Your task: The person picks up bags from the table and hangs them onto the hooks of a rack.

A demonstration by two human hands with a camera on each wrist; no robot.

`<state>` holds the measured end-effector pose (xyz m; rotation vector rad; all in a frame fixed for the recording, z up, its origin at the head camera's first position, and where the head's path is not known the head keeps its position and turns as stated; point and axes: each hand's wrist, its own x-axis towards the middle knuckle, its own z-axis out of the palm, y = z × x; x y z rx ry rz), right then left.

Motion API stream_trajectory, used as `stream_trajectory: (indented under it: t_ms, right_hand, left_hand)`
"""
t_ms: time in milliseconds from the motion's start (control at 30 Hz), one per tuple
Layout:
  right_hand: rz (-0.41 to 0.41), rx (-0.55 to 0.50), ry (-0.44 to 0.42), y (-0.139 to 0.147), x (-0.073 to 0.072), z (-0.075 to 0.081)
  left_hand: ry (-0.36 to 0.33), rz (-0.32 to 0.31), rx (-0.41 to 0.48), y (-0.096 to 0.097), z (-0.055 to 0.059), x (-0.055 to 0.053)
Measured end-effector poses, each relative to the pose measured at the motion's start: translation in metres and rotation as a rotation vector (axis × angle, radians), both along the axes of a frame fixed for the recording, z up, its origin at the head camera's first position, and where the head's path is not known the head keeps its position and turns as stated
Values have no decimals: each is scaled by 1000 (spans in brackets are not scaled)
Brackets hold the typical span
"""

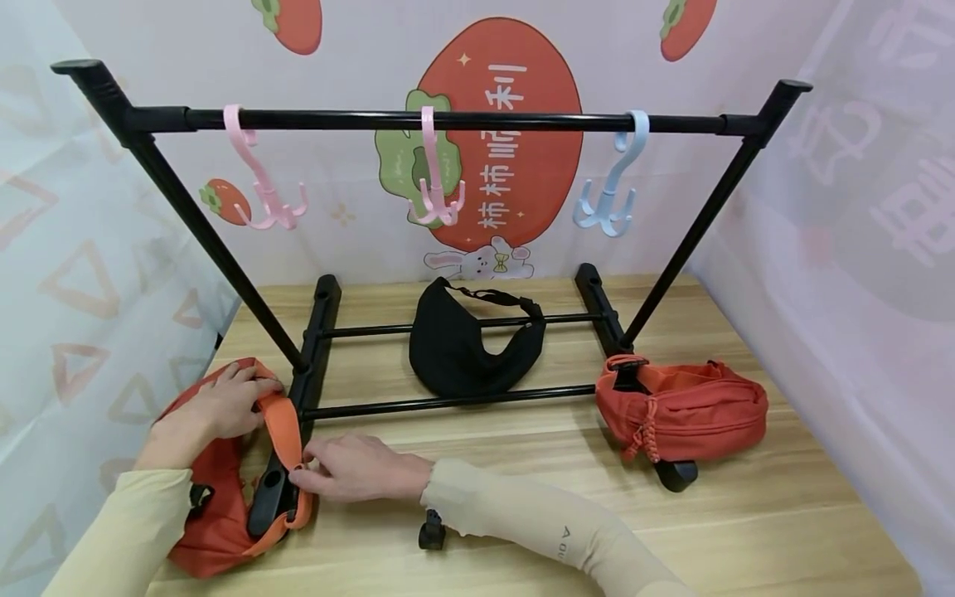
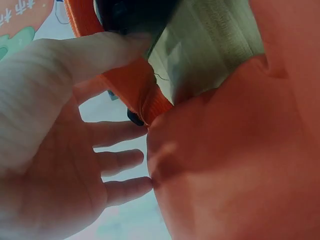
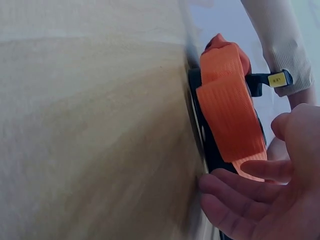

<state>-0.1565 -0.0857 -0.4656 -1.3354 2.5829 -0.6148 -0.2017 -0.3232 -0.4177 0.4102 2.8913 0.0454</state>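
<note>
On the left, a red waist bag (image 1: pixel 216 506) with an orange strap (image 1: pixel 283 431) lies around the front end of the rack's left foot (image 1: pixel 272 497). My left hand (image 1: pixel 231 402) is over the bag's upper end. In the left wrist view, its thumb lies across the strap (image 2: pixel 132 85) with the index finger behind, while the other fingers reach the edge of the red fabric (image 2: pixel 230 150). From the right, my right hand (image 1: pixel 358 468) meets the strap with its fingertips. The right wrist view shows these fingers (image 3: pixel 237 200) loosely bent beside the orange webbing (image 3: pixel 230 115), thumb apart.
A black rack (image 1: pixel 462 121) carries two pink hooks, one at left (image 1: pixel 261 174) and one mid-bar (image 1: pixel 433 174), plus a blue hook (image 1: pixel 613 178). A black bag (image 1: pixel 448 356) lies over the lower bars. Another red waist bag (image 1: pixel 701 419) sits on the right foot (image 1: pixel 675 475).
</note>
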Motion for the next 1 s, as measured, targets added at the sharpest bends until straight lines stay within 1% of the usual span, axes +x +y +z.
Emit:
stream_trajectory:
  t_ms: [100, 300, 367, 467, 567, 700, 833, 933, 1000]
  right_hand:
    - [-15, 13, 5, -5, 4, 0]
    - [-66, 40, -20, -13, 10, -2]
    - [-78, 48, -7, -14, 11, -2]
    - [-82, 53, 9, -15, 10, -3]
    - [-68, 49, 17, -16, 9, -4]
    - [-59, 50, -1, -17, 8, -4]
    - [-68, 38, -20, -17, 8, -2]
    - [-79, 6, -28, -17, 7, 1]
    - [-84, -27, -35, -17, 7, 3]
  left_hand:
    - [30, -12, -9, -2, 0, -1]
    - [73, -41, 2, -3, 0, -2]
    - [82, -53, 5, -2, 0, -2]
    - [90, -65, 18, -2, 1, -3]
    - [100, -69, 28, -1, 2, -3]
    - [126, -80, 37, 2, 6, -3]
    - [168, -103, 65, 6, 13, -3]
    - [198, -121, 85, 9, 20, -3]
    - [204, -129, 96, 10, 24, -3]
